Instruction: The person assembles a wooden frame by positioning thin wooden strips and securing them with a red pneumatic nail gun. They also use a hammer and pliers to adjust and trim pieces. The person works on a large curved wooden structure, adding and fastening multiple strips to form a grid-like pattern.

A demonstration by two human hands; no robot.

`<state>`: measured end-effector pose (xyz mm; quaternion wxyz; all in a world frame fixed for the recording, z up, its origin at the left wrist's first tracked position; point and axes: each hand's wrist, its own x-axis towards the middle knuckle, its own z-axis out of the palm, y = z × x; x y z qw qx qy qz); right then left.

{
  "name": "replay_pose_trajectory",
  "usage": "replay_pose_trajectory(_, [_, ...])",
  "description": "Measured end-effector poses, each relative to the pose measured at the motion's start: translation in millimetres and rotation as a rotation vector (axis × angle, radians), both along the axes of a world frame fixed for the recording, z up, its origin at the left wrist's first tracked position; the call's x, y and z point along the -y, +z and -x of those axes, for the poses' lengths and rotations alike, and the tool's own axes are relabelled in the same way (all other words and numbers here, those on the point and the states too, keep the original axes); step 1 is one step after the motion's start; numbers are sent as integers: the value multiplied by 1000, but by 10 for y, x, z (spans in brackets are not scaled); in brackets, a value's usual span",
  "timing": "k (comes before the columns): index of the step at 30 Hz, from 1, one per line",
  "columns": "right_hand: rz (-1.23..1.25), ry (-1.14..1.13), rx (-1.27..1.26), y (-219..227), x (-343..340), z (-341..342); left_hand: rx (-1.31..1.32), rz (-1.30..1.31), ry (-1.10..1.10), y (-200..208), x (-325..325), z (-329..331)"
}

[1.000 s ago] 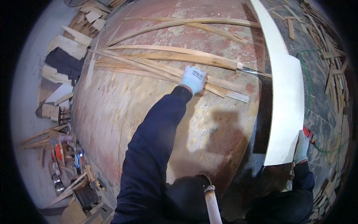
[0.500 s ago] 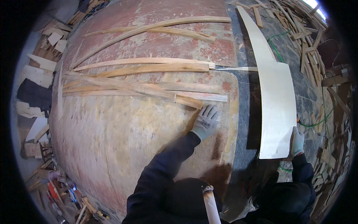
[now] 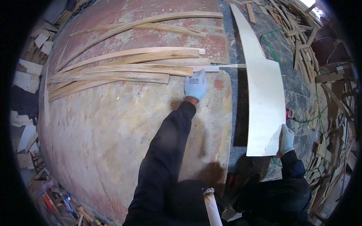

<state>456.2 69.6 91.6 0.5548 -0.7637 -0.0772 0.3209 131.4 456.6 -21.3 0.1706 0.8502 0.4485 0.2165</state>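
Note:
My left hand (image 3: 195,83), in a light grey glove, is at the right-hand ends of several long wooden strips (image 3: 143,68). Its fingers are bent and closed at the end of one strip, with the fingertips partly hidden. The strips lie side by side and overlap on the worn red and tan tabletop (image 3: 124,132). My right hand (image 3: 287,138), also gloved, grips the lower right edge of a pale, thin board (image 3: 266,105). This board is broad near me and tapers to a narrow point at the far end.
Two more wooden strips (image 3: 169,16) cross farther back on the tabletop. A red tool (image 3: 289,114) on a green hose (image 3: 320,113) is partly hidden beside the board. Scrap wood (image 3: 301,34) is heaped along the right. A cigarette (image 3: 212,207) sticks up at the lower edge.
My left hand has moved away from me, and the strips lie more nearly parallel, pushed farther back. The view has shifted, so the board appears farther left; my right hand still holds it.

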Motion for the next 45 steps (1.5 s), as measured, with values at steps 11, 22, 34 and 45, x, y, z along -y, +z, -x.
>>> replay_pose_trajectory(11, [245,364,332,-81,-176,531,53,-231,-9,-198,336,64])
replay_pose_trajectory(22, [277,707,225,61,-810,572,101,-126,29,-38,481,5])
replay_pose_trajectory(34, [153,757,288,564,-555,1320,384,272,-172,1381,1001,-1254])
replay_pose_trajectory(45, [84,811,472,409,-300,1339,288,310,-120,1386,977,-1828])
